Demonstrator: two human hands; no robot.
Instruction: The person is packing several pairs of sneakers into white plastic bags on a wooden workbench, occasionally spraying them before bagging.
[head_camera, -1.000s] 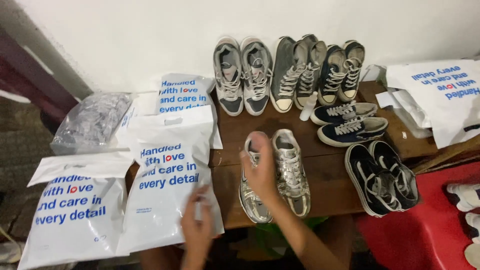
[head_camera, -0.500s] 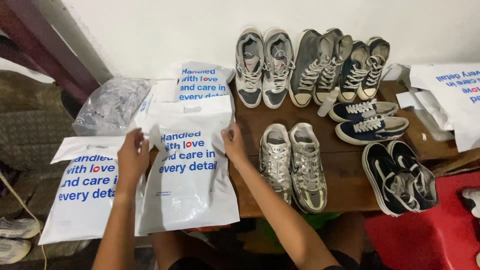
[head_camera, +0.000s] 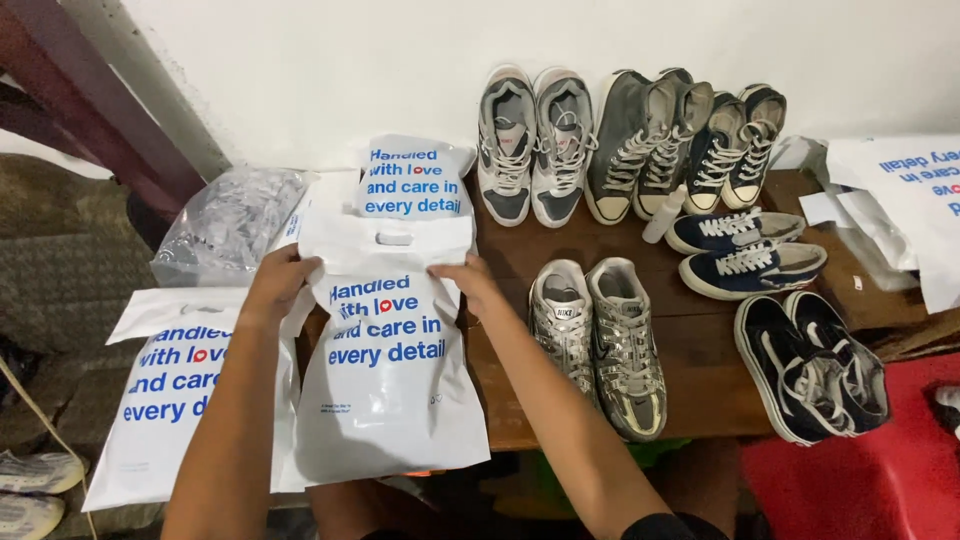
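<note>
A white plastic bag (head_camera: 385, 400) with blue print lies on the left part of a brown wooden table (head_camera: 700, 370). My left hand (head_camera: 280, 285) grips its upper left edge. My right hand (head_camera: 465, 280) grips its upper right edge, just below the cut-out handle. Right beside my right forearm lies a pair of silver sneakers (head_camera: 600, 340), toes toward me.
More white printed bags lie at the left (head_camera: 165, 390), behind (head_camera: 415, 180) and far right (head_camera: 900, 190). A clear plastic bundle (head_camera: 230, 225) sits back left. Grey sneakers (head_camera: 535, 145), grey-green high-tops (head_camera: 640, 140), dark high-tops (head_camera: 735, 150), navy shoes (head_camera: 745, 250), black shoes (head_camera: 815, 365) and a small white bottle (head_camera: 665, 215) fill the table.
My right hand left the silver sneakers and my left hand rose from the bag's lower part; both now hold the bag's top edge. The view shifted left.
</note>
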